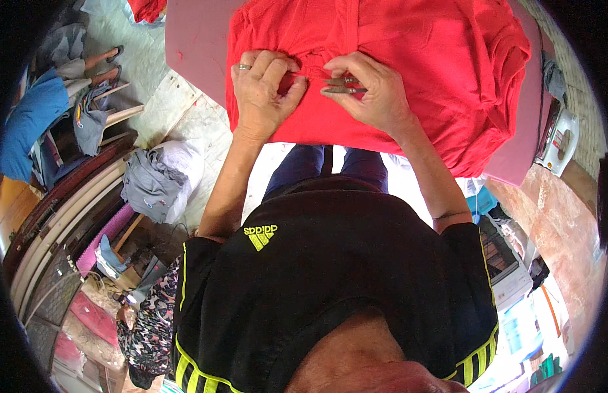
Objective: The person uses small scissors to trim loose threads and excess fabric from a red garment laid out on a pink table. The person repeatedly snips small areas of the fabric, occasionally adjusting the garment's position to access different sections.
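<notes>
A red garment lies spread over a pinkish table in front of me. On its left part my left hand, with a ring on one finger, is closed, thumb and fingertips pinching a bit of the red cloth. Just to the right, my right hand is closed around small metal thread snips, their tips pointing left toward the pinched cloth. A small gap separates the two hands. The palm and curled fingers hide part of the snips.
A white iron stands beyond the table's right edge. To the left, a grey cloth bundle sits by a white bag. Farther left, another person in blue is near wooden legs of furniture.
</notes>
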`<control>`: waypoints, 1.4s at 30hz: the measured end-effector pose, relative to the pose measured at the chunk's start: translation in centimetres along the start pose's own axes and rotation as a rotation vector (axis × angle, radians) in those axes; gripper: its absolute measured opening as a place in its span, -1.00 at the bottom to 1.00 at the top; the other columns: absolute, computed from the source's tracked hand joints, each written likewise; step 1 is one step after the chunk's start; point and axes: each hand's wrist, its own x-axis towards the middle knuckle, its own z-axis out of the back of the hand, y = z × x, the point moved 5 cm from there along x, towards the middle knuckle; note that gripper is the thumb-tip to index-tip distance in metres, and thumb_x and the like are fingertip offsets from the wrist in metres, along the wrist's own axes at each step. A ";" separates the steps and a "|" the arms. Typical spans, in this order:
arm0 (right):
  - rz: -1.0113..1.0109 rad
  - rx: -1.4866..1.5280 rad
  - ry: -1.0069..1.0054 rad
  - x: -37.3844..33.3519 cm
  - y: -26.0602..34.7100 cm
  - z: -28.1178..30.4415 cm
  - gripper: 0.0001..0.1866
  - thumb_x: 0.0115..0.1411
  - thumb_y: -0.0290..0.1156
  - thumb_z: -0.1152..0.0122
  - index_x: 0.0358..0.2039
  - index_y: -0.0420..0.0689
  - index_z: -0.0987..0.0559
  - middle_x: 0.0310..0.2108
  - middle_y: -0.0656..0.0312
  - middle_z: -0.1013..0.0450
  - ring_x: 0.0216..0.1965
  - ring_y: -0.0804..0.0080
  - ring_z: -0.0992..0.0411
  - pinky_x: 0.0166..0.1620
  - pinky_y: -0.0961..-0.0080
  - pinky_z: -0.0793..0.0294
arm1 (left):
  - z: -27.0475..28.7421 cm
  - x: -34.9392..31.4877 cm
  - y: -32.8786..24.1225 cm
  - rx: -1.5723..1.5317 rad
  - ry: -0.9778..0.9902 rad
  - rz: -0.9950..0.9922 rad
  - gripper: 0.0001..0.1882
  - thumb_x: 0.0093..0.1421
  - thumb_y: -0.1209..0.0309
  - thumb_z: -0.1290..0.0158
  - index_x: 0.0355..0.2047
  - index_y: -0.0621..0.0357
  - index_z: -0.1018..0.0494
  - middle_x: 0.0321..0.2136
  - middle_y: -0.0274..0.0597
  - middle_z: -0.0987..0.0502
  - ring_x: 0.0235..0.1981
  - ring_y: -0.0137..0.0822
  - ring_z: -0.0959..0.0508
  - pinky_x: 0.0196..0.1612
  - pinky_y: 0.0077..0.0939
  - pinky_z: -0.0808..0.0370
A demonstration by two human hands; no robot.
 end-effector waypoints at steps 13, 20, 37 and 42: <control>-0.049 -0.040 -0.032 0.5 1.0 -0.6 -0.63 0.08 -0.32 -0.41 -0.10 -0.05 -0.54 -0.24 0.20 -0.54 -0.26 0.22 -0.59 -0.23 0.36 -0.60 | 0.0 -0.5 -0.2 -0.058 -0.137 -0.136 -0.75 -0.12 0.39 -0.34 -0.46 -0.02 -0.47 -0.40 -0.40 -0.54 -0.34 -0.31 -0.51 -0.17 -0.32 -0.29; -0.042 -0.069 -0.056 1.1 0.4 -1.6 -0.80 0.08 -0.39 -0.36 -0.26 -0.04 -0.60 -0.38 0.24 -0.50 -0.38 0.34 -0.56 -0.34 0.44 -0.54 | -0.1 0.5 -0.2 -0.132 -0.058 -0.094 -0.78 -0.05 0.39 -0.34 -0.36 0.03 -0.59 -0.42 -0.36 -0.53 -0.36 -0.29 -0.50 -0.19 -0.34 -0.26; -0.127 0.375 0.473 4.2 -2.4 2.1 -0.79 0.37 -0.32 -0.08 -0.11 -0.19 -0.46 -0.26 0.30 -0.43 -0.22 0.56 -0.37 -0.11 0.53 -0.38 | -1.4 2.3 1.1 -0.535 0.224 0.223 -0.78 0.03 0.31 -0.38 -0.30 0.04 -0.68 -0.54 -0.37 -0.49 -0.42 -0.38 -0.41 -0.14 -0.35 -0.18; -0.143 0.284 0.615 5.0 -1.6 2.1 -0.81 0.40 -0.35 -0.03 -0.13 -0.21 -0.44 -0.34 0.37 -0.31 -0.27 0.61 -0.25 -0.15 0.58 -0.30 | -1.4 2.1 1.3 -0.482 0.217 0.184 -0.78 0.04 0.31 -0.37 -0.29 0.04 -0.68 -0.51 -0.37 -0.49 -0.42 -0.37 -0.41 -0.13 -0.36 -0.17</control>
